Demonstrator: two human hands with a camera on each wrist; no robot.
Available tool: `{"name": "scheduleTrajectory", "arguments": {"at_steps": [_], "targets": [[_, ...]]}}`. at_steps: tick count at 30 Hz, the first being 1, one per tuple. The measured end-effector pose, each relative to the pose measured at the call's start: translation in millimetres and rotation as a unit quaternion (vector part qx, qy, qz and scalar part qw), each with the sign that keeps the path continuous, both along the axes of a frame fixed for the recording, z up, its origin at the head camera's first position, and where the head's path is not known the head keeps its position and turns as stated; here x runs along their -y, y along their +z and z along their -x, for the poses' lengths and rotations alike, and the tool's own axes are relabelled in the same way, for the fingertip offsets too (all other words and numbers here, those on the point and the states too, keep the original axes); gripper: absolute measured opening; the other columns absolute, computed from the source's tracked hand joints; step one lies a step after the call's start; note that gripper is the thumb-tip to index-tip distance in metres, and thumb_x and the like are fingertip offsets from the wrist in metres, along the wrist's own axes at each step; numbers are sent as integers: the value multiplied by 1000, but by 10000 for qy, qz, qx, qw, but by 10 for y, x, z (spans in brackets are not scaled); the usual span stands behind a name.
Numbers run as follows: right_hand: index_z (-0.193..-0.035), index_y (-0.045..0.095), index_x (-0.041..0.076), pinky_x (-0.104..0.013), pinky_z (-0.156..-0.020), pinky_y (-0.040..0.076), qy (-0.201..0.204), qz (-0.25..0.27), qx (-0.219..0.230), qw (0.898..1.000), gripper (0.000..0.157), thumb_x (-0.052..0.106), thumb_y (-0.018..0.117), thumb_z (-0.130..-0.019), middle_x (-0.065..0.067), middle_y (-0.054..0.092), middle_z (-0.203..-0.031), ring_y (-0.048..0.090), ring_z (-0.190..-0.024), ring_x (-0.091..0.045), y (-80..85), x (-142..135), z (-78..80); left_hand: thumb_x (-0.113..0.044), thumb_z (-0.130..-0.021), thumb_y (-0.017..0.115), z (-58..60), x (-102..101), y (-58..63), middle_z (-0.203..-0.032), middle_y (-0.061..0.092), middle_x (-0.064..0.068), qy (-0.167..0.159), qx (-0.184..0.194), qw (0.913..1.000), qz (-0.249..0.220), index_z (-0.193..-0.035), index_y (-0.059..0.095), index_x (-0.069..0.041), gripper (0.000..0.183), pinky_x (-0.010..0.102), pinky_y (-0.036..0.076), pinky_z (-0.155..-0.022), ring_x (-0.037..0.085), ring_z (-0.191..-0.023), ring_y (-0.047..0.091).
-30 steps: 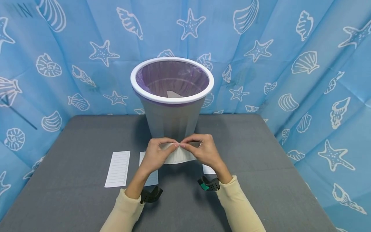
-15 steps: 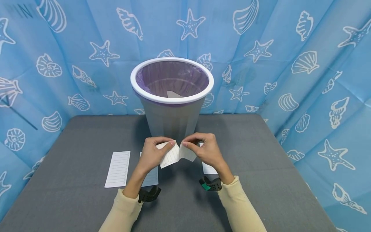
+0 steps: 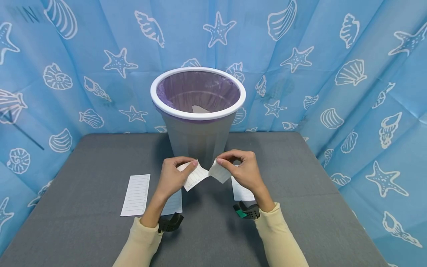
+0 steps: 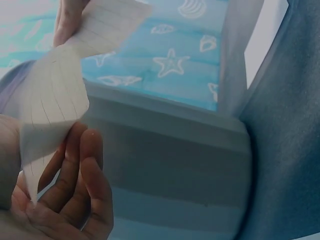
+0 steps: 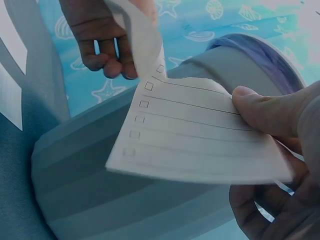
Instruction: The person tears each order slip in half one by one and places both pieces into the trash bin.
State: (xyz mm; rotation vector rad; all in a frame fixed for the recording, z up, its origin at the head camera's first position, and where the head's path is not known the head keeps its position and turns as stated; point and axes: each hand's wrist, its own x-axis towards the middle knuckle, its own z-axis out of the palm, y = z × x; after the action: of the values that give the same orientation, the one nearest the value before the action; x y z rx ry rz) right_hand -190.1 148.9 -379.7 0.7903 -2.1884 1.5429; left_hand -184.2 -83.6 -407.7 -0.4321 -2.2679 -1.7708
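A lined sheet of paper (image 3: 194, 177) with small checkboxes is torn partway through, in front of the bin. My left hand (image 3: 171, 177) pinches one part between thumb and fingers; my right hand (image 3: 246, 171) pinches the other. Seen from the right wrist, the two parts of the sheet (image 5: 190, 127) still join by a narrow strip at the checkbox edge, and the tear has a ragged, curved edge. The left wrist view has the lined paper (image 4: 52, 95) bent between the left fingers (image 4: 95, 175) and the right hand (image 4: 70, 17).
A grey bin (image 3: 200, 135) with a white rim and purple liner stands behind the hands, a pale scrap (image 3: 199, 109) inside. Lined sheets lie on the grey table: one far left (image 3: 136, 194), one beside the left wrist (image 3: 173, 204), one under the right hand (image 3: 242, 192). A blue curtain hangs behind.
The sheet was whole at its top edge between both thumbs; a tear has opened down it. The hands have moved apart, the right one further right, and the two parts now tilt away from each other.
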Motion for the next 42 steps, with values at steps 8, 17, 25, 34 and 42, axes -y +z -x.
{"name": "scheduleTrajectory", "arguments": {"at_steps": [8,17,25,34,42], "targets": [[-90,78,0,-24,-67,52,-54,320,-141,9994,4,-3,77,-87,-9,74,-83,66,-70,-15,50,-96,15,-14,-94,75,7,71,7,-96,74,14,56,-19,10000,5,-101,79,0,16,25,50,-61,19,-72,64],[-92,79,1,-25,-60,54,-300,506,-138,9982,6,-3,77,-88,-11,74,-85,67,-72,-18,95,-199,13,-16,-93,76,19,164,64,-97,75,11,348,-52,9990,283,-101,80,-3,16,29,51,-66,22,-76,66],[-93,78,0,-25,-62,54,-197,556,-199,9981,8,-6,74,-88,-15,74,-87,67,-73,-18,149,-275,21,-21,-94,76,-77,218,250,-97,75,9,332,-195,9989,250,-103,80,-6,18,30,51,-67,20,-77,65],[-92,76,-6,-22,-64,53,-198,577,-614,9962,9,-11,73,-86,-14,73,-86,67,-72,-14,578,-405,152,-16,-94,75,-55,417,774,-95,74,13,379,-747,9964,159,-103,79,-1,17,25,51,-61,20,-71,64],[-93,74,-12,-23,-62,51,-94,728,-805,9940,7,-9,74,-87,-2,74,-83,65,-69,-14,1244,-490,428,-16,-93,75,147,517,1500,-95,73,13,477,-1236,9910,192,-103,78,3,21,22,54,-62,17,-73,66]]}}
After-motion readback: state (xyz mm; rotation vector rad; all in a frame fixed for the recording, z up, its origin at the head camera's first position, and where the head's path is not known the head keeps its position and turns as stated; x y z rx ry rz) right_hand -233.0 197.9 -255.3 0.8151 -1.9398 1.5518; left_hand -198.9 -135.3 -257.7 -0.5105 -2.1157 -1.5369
